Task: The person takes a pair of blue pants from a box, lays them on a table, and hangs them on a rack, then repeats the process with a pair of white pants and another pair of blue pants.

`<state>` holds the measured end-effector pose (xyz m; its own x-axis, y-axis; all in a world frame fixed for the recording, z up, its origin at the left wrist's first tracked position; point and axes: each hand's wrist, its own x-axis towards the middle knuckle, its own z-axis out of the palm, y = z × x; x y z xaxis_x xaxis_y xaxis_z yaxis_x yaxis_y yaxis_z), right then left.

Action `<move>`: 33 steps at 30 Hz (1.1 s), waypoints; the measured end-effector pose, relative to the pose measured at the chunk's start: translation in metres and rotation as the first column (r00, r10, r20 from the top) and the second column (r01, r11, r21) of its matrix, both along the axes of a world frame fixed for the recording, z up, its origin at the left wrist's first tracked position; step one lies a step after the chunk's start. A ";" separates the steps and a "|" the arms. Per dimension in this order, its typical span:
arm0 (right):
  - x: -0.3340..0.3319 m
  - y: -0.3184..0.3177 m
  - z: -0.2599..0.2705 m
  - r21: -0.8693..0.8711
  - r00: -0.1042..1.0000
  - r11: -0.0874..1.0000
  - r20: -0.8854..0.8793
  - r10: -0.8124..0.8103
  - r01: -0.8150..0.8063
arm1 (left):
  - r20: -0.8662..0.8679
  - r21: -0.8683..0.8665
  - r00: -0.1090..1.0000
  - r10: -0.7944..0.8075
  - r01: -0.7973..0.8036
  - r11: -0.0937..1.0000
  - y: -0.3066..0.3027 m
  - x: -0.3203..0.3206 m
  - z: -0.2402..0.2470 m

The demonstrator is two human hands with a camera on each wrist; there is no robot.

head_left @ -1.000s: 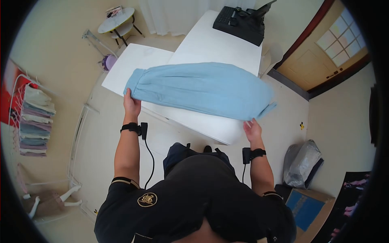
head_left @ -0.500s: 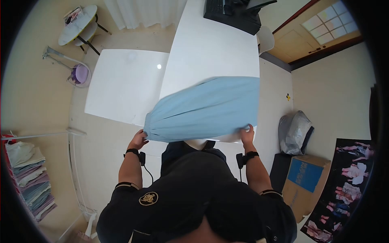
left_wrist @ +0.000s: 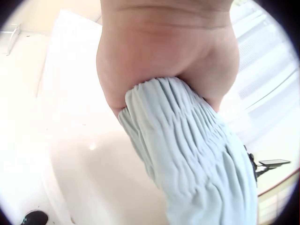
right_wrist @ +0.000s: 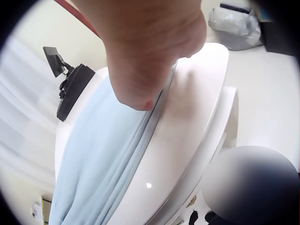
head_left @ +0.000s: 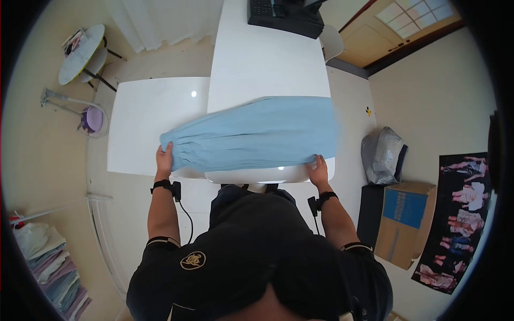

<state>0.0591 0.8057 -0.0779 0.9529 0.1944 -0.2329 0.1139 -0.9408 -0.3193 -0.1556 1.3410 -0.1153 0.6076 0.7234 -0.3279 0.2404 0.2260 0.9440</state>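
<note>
A light blue garment (head_left: 257, 134) lies lengthwise across the white table (head_left: 267, 59), its gathered narrow end at the left. My left hand (head_left: 165, 158) grips that end, thumb on top; in the left wrist view the hand (left_wrist: 168, 51) holds the gathered band (left_wrist: 164, 108), its fingertips hidden. At the wide end, my right hand (head_left: 318, 170) pinches the near edge. The right wrist view has this hand (right_wrist: 145, 56) at the edge of the cloth (right_wrist: 103, 150), just above the tabletop.
A black machine with a keyboard (head_left: 284, 16) stands at the table's far end. On the right are a grey plastic bag (head_left: 381, 155) and a cardboard box (head_left: 404, 224). Folded clothes (head_left: 53, 262) hang at the lower left; a small round table (head_left: 83, 53) stands at the back left.
The garment has come down onto the table. Since the last earlier frame, its narrow end has moved left and up with my left hand, straightening the cloth. The head view has shifted.
</note>
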 end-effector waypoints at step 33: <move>0.073 -0.028 -0.036 -0.014 0.940 0.974 0.258 0.222 -0.226 | -0.990 0.105 0.138 -0.021 0.838 0.536 -0.255 0.086 0.069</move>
